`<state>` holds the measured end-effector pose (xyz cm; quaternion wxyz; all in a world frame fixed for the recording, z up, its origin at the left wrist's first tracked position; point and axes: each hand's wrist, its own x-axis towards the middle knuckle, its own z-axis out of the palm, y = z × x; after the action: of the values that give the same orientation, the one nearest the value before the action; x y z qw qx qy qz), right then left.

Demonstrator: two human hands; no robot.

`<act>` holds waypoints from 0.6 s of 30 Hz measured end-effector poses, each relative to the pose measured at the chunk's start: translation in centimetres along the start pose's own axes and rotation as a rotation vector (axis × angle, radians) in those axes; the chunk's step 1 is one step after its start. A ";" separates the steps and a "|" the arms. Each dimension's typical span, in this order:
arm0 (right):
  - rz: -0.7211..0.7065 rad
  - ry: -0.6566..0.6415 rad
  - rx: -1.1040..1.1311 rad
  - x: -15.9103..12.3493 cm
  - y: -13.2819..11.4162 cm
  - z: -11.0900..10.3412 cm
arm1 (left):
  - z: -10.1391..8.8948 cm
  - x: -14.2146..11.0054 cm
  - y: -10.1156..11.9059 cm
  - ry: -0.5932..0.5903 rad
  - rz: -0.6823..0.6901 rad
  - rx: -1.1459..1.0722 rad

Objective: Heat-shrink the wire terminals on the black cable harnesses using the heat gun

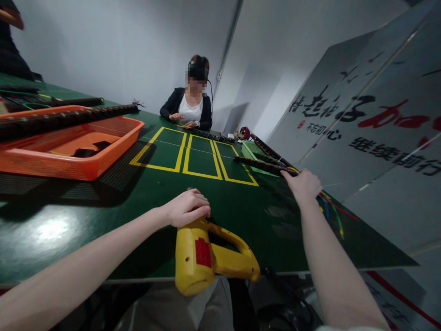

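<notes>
At the table's near edge lies a yellow heat gun (196, 257) with a red patch, its rear end jutting over the edge. My left hand (189, 208) is closed around its front part, fingers curled over the top; the nozzle is mostly hidden. To the right, my right hand (305, 185) grips a dark wrapped wire harness (260, 164) near one end, thumb along its side. Coloured loose wires (336, 211) come out below that hand, red, green, blue and yellow. The harness reaches left over a light green basket (251, 151).
An orange basket (117, 151) with dark pieces inside stands at left, with a long dark wrapped harness (69, 117) across it. Yellow tape rectangles (184, 154) mark the green table (151, 248). A person (191, 108) sits opposite; another stands far left. A lettered panel (379, 115) borders the right.
</notes>
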<state>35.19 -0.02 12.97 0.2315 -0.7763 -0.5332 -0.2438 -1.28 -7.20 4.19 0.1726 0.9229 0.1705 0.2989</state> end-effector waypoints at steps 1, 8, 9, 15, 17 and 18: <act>-0.025 0.008 0.001 0.1 -0.5 0.0 | 0.0 0.0 0.0 0.000 -0.001 0.001; -0.176 0.128 0.028 1.1 -2.4 -2.2 | -0.1 0.1 0.0 -0.024 0.005 0.009; -0.179 0.149 0.037 1.4 -2.2 -2.6 | -0.1 0.2 0.0 -0.031 -0.002 0.009; -0.087 0.240 0.083 3.2 -0.1 -4.5 | -0.3 0.4 -0.6 -0.014 -0.026 -0.037; -0.046 0.237 0.087 3.7 0.2 -4.4 | -0.2 0.6 -1.2 0.013 -0.046 -0.056; -0.033 0.228 0.089 3.9 0.3 -4.0 | -0.1 0.7 -1.4 0.026 -0.058 -0.066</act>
<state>36.19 0.20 18.53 0.3211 -0.7236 -0.5262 -0.3104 -1.11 -5.69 4.00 0.2092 0.9074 0.1896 0.3112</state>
